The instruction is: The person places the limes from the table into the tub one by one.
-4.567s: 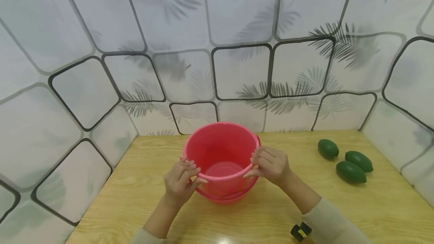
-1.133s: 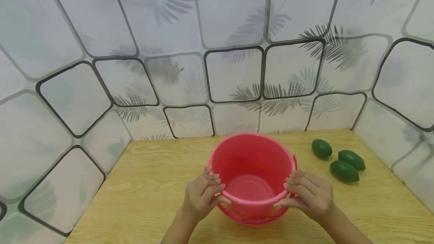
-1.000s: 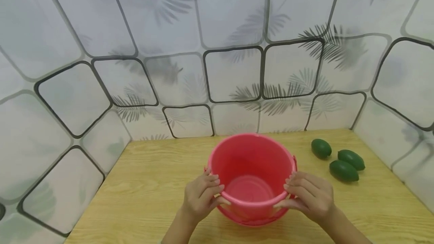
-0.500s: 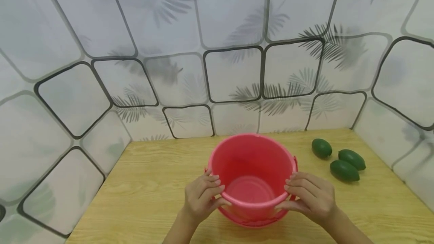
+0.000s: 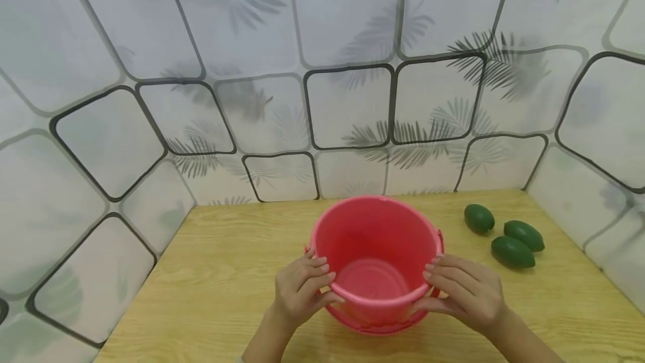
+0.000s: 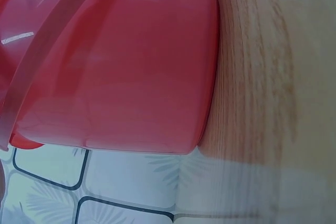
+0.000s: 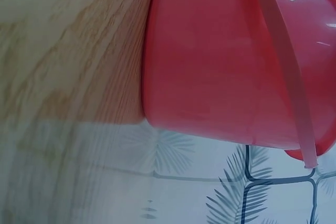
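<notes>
A pinkish-red plastic bucket stands upright on the wooden table, its mouth facing up and its inside bare. My left hand grips the rim at the near left, fingers over the edge and thumb against the outer wall. On the near right, my right hand holds the rim the same way. The bucket's handle hangs down across its near side; in the right wrist view the handle crosses the outer wall. Both wrist views show the bucket's base right at the tabletop.
Three dark green, oval, fruit-like things lie at the table's back right: one farther back, two others side by side. Patterned wall covering encloses the table at the back and both sides.
Since the oldest frame, the bucket and both hands have shifted right and nearer to me. Over the last second, the bucket and my grip on it have stayed nearly still.
</notes>
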The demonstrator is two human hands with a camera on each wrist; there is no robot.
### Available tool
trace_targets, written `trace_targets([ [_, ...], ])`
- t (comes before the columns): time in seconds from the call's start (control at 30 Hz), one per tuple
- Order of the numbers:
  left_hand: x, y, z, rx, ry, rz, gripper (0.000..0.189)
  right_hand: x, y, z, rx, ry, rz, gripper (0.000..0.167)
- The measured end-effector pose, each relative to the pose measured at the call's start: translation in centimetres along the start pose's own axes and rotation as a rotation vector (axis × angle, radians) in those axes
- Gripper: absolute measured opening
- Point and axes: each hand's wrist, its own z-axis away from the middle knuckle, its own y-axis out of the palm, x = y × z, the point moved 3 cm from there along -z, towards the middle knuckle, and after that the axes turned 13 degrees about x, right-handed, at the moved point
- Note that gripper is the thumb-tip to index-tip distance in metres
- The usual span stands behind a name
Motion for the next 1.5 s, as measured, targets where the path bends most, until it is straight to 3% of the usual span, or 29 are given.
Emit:
trace_targets([
  [0.2, 0.0, 0.0, -0.2, 0.002, 0.006, -0.002, 0.042, -0.5, -0.6, -0.1, 0.008, -0.037, -0.012, 0.05],
  [0.4, 0.1, -0.1, -0.4, 0.009, 0.005, -0.003, 0.041, -1.6, -1.5, 0.2, 0.004, 0.018, -0.115, 0.057],
  [0.6, 0.1, 0.0, -0.3, 0.01, 0.001, 0.002, 0.041, -2.3, -2.0, 0.4, 0.009, 0.022, -0.194, 0.056],
  [0.8, 0.1, 0.1, 0.0, 0.021, -0.014, 0.005, 0.041, -2.8, -2.3, 0.7, -0.025, 0.03, -0.205, 0.058],
  [1.0, 0.1, 0.1, 0.1, 0.024, -0.014, 0.006, 0.041, -3.9, -2.6, 2.4, -0.055, 0.071, -0.225, 0.061],
  [1.2, 0.1, 0.0, 0.0, 0.018, -0.002, 0.0, 0.042, -4.4, -2.9, 3.7, -0.035, 0.119, -0.232, 0.063],
  [1.5, 0.0, 0.0, -0.1, 0.02, 0.002, 0.002, 0.042, -4.6, -3.1, 3.4, 0.0, 0.159, -0.201, 0.057],
])
